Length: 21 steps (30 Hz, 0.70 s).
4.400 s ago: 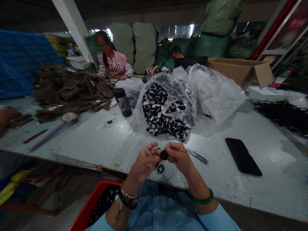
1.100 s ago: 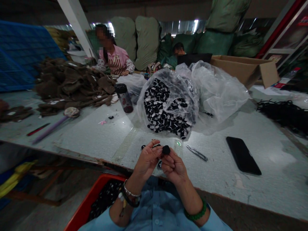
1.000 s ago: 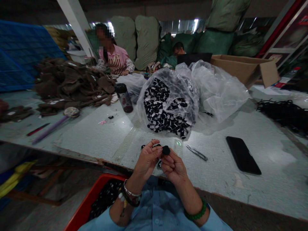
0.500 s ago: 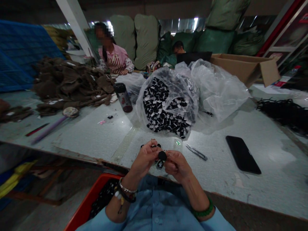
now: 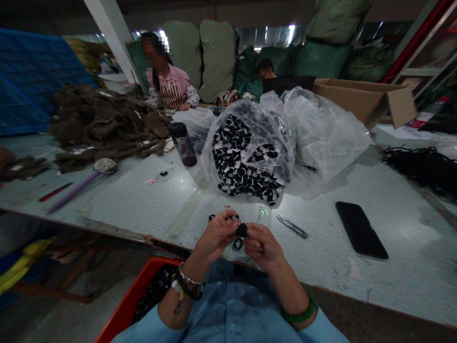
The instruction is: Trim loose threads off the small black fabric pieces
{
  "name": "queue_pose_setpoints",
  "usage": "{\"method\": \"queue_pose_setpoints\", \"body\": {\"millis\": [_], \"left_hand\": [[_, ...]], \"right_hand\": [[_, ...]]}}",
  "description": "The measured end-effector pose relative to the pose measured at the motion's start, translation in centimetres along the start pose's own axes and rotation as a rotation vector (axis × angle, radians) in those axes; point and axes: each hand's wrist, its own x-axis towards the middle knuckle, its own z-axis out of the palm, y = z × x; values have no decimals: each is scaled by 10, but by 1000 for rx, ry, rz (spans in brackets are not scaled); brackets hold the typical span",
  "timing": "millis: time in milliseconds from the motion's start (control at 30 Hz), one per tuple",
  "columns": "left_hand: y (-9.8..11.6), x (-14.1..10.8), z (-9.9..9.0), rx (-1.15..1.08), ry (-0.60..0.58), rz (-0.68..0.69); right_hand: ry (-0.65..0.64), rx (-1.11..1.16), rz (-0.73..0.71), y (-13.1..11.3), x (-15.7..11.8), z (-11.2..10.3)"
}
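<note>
We've got the small black disc btwn both hands: L hand pinches one edge, thumb & fingers nearly together; R hand is just as narrow on the opp. edge. To do this bit well, we'd prob. want a light pinch at the rim, L steadying, R doing the fine work, wrists low over the table in case we drop it. Looks-wise: roundish, matte, dark all over on the side facing us; underside hidden, material n/a. Just below our fingertips: a loose pc., dark w/ white mark. Metal tool is right of R hand; clear bag w/ many black-and-white pcs. beyond both.
</note>
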Motion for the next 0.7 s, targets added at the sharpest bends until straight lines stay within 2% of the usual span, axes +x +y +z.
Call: {"method": "queue_pose_setpoints", "body": {"millis": [133,300,500,567,700], "left_hand": [[0,0,-2,35,-62,-12],[-4,0,-4,-55,12,-83],[-9,1,-1,-41,23,-96],[-7,3,-3,-4,57,-55],[4,7,-15,107,129,186]], "right_hand": [[-68,76,36,0,-1,-1],[-136,104,-19,7,-3,-1],[-89,107,-50,12,-2,-1],[-45,60,-42,6,0,-2],[90,-130,-123,-12,6,-6]]}}
